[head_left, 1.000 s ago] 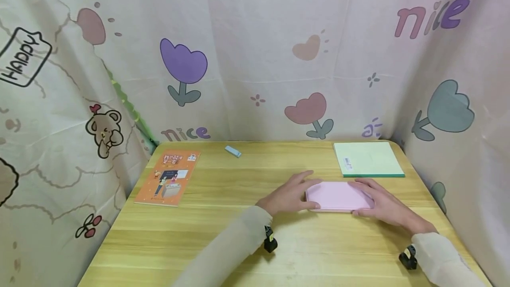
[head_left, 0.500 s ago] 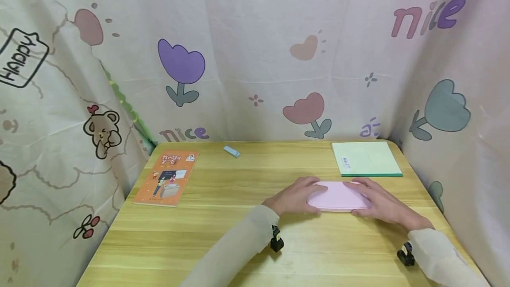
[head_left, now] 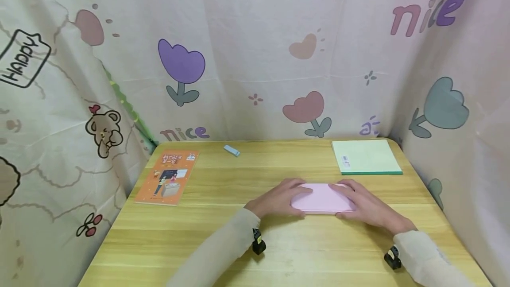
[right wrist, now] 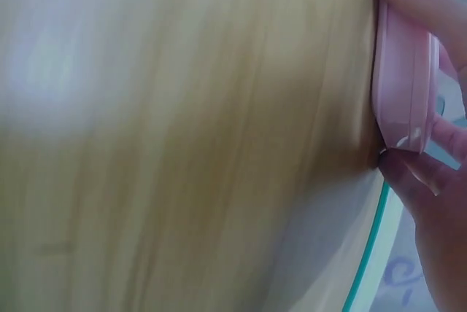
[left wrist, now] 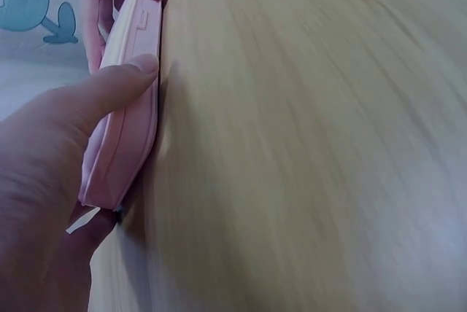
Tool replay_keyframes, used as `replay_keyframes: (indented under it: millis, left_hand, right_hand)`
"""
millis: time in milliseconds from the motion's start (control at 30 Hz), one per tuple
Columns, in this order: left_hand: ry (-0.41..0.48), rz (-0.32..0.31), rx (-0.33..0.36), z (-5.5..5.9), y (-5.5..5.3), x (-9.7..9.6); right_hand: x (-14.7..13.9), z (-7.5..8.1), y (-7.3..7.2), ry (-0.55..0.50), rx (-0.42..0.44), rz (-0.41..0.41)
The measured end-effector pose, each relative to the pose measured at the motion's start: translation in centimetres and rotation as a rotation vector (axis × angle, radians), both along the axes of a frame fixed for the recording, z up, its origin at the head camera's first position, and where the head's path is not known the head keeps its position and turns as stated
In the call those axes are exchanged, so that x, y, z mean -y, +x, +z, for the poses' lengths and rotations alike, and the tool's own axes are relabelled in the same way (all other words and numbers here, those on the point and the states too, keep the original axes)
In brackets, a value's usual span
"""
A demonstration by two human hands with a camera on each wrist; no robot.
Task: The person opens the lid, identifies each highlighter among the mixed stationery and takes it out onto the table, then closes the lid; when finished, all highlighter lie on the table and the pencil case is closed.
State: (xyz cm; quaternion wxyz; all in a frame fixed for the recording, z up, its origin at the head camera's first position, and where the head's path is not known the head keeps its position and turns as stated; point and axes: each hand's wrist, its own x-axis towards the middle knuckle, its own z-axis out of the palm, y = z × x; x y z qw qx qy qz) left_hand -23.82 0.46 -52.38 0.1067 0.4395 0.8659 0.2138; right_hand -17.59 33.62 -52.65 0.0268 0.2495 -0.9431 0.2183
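Two hands share one pink case (head_left: pixel 322 199): the left hand (head_left: pixel 276 198) is at its left end, the right hand (head_left: pixel 367 206) at its right. On both, the fingers are drawn in narrow and curved round the case, the thumb against the near side. The case lies flat on the wooden surface (head_left: pixel 303 251), a little right of the middle, its long sides running left to right (the left wrist view shows a small rectangular tab (left wrist: pixel 142 19) on the near one). Farther back and to the right lies a pale green pad (head_left: pixel 368 156), apart from the case. An orange book (head_left: pixel 165 178) lies well off to the left, and a small light-blue item (head_left: pixel 232 150), too small to identify, sits near the back edge. Behind everything hangs a printed curtain (head_left: pixel 239 56).
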Motion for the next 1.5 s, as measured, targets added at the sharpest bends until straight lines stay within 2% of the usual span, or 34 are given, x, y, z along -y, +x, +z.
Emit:
replay_keyframes:
  millis: [167, 300, 500, 567, 767, 867, 967, 1033, 1133, 1233, 1300, 1400, 1500]
  left_hand:
    - [-0.019, -0.006, 0.003, -0.2, 0.2, 1.4]
    - [-0.049, -0.004, -0.019, -0.2, 0.5, 1.7]
    - [-0.183, -0.027, -0.175, 0.3, 0.5, 1.4]
    - [-0.212, -0.035, -0.192, 0.5, 0.3, 1.5]
    - [-0.103, -0.022, -0.019, 0.9, -0.8, 2.0]
    - [-0.066, -0.022, 0.053, 1.1, -1.3, 2.0]
    - [-0.034, 0.011, 0.146, 1.4, -1.6, 1.8]
    - [0.010, 0.061, 0.235, 1.4, -1.8, 1.7]
    - [0.090, 0.152, 0.331, 1.5, -2.0, 1.8]
    - [0.163, 0.247, 0.390, 1.7, -2.1, 2.0]
    - [0.210, 0.289, 0.422, 2.0, -2.1, 2.1]
    - [0.268, 0.359, 0.478, 2.3, -2.2, 2.0]
    - [0.322, 0.427, 0.534, 2.3, -2.4, 1.9]
  right_hand:
    - [1.3, 0.1, 0.4, 0.021, -0.005, 0.016]
    - [1.7, 0.0, 0.7, 0.030, -0.006, 0.019]
    - [1.9, -0.1, 0.8, 0.035, 0.002, 0.032]
    - [2.0, -0.1, 0.8, 0.041, 0.007, 0.042]
    - [2.2, 0.2, 0.8, 0.046, 0.024, 0.058]
    - [2.1, 0.3, 0.6, 0.012, 0.073, 0.024]
    - [1.6, 0.5, 0.4, -0.075, 0.153, -0.036]
    - [1.1, 0.7, 0.4, -0.156, 0.186, -0.087]
    - [0.0, 1.2, 0.6, -0.290, 0.211, -0.170]
    - [-1.0, 1.6, 1.0, -0.429, 0.186, -0.265]
    - [-1.5, 1.6, 1.4, -0.492, 0.148, -0.316]
    - [-1.8, 1.4, 1.9, -0.494, 0.099, -0.326]
    - [-1.2, 1.0, 1.9, -0.417, 0.125, -0.243]
